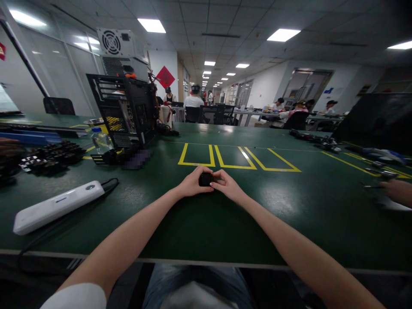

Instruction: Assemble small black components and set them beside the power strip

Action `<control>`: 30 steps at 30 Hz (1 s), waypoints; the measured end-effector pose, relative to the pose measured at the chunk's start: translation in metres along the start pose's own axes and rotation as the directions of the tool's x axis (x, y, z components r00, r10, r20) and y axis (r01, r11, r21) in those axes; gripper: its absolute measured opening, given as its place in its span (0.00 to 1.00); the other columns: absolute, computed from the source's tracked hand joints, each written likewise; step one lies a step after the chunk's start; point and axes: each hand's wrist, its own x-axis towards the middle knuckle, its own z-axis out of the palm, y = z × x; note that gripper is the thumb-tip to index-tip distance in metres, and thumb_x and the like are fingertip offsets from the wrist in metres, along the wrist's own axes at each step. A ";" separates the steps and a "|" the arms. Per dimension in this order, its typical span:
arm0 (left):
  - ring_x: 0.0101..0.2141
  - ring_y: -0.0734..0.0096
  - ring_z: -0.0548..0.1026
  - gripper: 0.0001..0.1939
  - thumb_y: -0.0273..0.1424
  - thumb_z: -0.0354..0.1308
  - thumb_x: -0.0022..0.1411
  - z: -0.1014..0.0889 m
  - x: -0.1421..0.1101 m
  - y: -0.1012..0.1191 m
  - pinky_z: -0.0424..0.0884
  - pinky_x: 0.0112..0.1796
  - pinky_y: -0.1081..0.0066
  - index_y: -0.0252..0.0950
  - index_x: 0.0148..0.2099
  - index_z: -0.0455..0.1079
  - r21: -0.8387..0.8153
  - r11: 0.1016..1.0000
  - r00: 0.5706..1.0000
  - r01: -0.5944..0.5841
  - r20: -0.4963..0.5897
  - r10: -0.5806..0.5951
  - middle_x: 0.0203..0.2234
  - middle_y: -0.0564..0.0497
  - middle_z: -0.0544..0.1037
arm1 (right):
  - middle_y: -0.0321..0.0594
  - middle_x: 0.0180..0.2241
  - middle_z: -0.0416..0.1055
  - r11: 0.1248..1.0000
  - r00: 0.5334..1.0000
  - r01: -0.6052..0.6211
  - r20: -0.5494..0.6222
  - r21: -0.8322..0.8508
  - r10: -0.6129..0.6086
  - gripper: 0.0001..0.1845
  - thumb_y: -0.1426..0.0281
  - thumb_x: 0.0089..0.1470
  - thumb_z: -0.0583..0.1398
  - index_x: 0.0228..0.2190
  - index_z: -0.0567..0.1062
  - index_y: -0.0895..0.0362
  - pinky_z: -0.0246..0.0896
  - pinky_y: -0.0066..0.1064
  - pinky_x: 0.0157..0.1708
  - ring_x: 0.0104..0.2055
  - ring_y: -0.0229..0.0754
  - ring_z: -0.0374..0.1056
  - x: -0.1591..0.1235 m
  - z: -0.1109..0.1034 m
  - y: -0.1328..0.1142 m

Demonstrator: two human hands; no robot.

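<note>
Both of my hands meet over the green tabletop [180,210], around a small black block-shaped object [205,179]. My left hand [192,182] grips its left side, with thumb below and fingers above. On the right side, my right hand [225,185] pinches the same object between thumb and fingertips. The object's exact kind is too small and dark to make out. Just beyond my hands, yellow tape outlines [196,164] mark the table.
A white power strip [61,207] with a black cable lies left. Behind it are black metal parts [54,156], a plastic bottle [101,140] and an open computer case [128,111] with a power supply [120,45] on top. Another person's hand [399,191] is at far right.
</note>
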 end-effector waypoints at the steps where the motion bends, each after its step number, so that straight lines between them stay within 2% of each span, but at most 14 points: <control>1: 0.41 0.63 0.66 0.27 0.35 0.61 0.44 0.000 0.000 0.000 0.63 0.40 0.63 0.40 0.47 0.57 0.004 1.000 1.000 0.000 0.000 0.000 0.41 0.48 0.64 | 0.36 0.36 0.65 1.000 1.000 0.003 -0.006 0.011 -0.003 0.13 0.67 0.43 0.59 0.33 0.65 0.55 0.61 0.35 0.39 0.38 0.38 0.65 0.000 0.000 0.000; 5: 0.42 0.63 0.65 0.27 0.36 0.61 0.44 -0.001 0.001 0.000 0.63 0.41 0.62 0.40 0.47 0.57 0.025 1.000 1.000 -0.014 0.002 0.014 0.42 0.48 0.64 | 0.36 0.34 0.64 1.000 0.999 0.003 -0.052 -0.010 -0.004 0.11 0.65 0.45 0.57 0.32 0.65 0.56 0.62 0.34 0.36 0.33 0.37 0.66 0.001 0.002 0.001; 9: 0.42 0.63 0.65 0.27 0.36 0.62 0.43 0.001 0.001 -0.002 0.62 0.42 0.62 0.40 0.46 0.57 0.028 1.000 1.000 -0.014 -0.020 0.014 0.41 0.49 0.64 | 0.38 0.37 0.64 0.998 0.995 -0.010 -0.100 -0.062 0.004 0.14 0.64 0.44 0.57 0.35 0.65 0.56 0.61 0.35 0.38 0.37 0.39 0.65 0.003 0.003 0.004; 13: 0.43 0.63 0.65 0.27 0.35 0.61 0.44 0.002 0.001 -0.001 0.62 0.43 0.63 0.40 0.46 0.57 0.021 1.000 1.000 -0.019 -0.022 0.019 0.42 0.49 0.64 | 0.38 0.37 0.65 0.995 0.999 -0.016 -0.043 -0.103 0.011 0.14 0.64 0.46 0.56 0.35 0.65 0.56 0.60 0.37 0.40 0.38 0.39 0.64 0.002 0.000 0.005; 16: 0.42 0.64 0.65 0.26 0.35 0.61 0.45 0.001 0.000 0.000 0.62 0.42 0.63 0.40 0.47 0.57 0.018 1.000 1.000 -0.015 -0.020 0.016 0.42 0.49 0.64 | 0.36 0.36 0.64 0.999 1.000 0.012 -0.001 -0.038 -0.012 0.14 0.66 0.42 0.59 0.34 0.64 0.55 0.60 0.35 0.41 0.39 0.38 0.64 0.000 0.000 0.004; 23: 0.42 0.64 0.65 0.27 0.36 0.61 0.44 0.000 0.000 0.000 0.62 0.42 0.63 0.40 0.47 0.57 0.014 0.999 0.999 -0.034 -0.012 0.034 0.41 0.49 0.64 | 0.36 0.34 0.64 1.000 0.998 -0.020 -0.055 -0.006 0.019 0.12 0.62 0.45 0.56 0.31 0.64 0.56 0.63 0.33 0.33 0.31 0.35 0.65 0.003 0.003 0.004; 27: 0.42 0.63 0.65 0.27 0.35 0.61 0.44 -0.001 0.000 0.001 0.62 0.42 0.63 0.40 0.46 0.57 0.020 1.000 1.000 -0.021 -0.005 0.021 0.42 0.49 0.64 | 0.38 0.37 0.64 0.996 0.996 -0.061 -0.070 -0.061 0.057 0.15 0.63 0.45 0.57 0.36 0.64 0.56 0.62 0.35 0.35 0.34 0.37 0.65 0.005 0.001 0.003; 30: 0.42 0.63 0.65 0.26 0.34 0.61 0.44 -0.001 -0.001 0.002 0.62 0.42 0.62 0.41 0.46 0.57 0.008 1.000 1.000 -0.010 0.001 0.010 0.42 0.49 0.64 | 0.38 0.37 0.65 0.995 0.999 -0.041 -0.017 -0.086 0.040 0.15 0.64 0.45 0.57 0.37 0.65 0.56 0.61 0.37 0.38 0.36 0.39 0.65 0.004 -0.001 0.000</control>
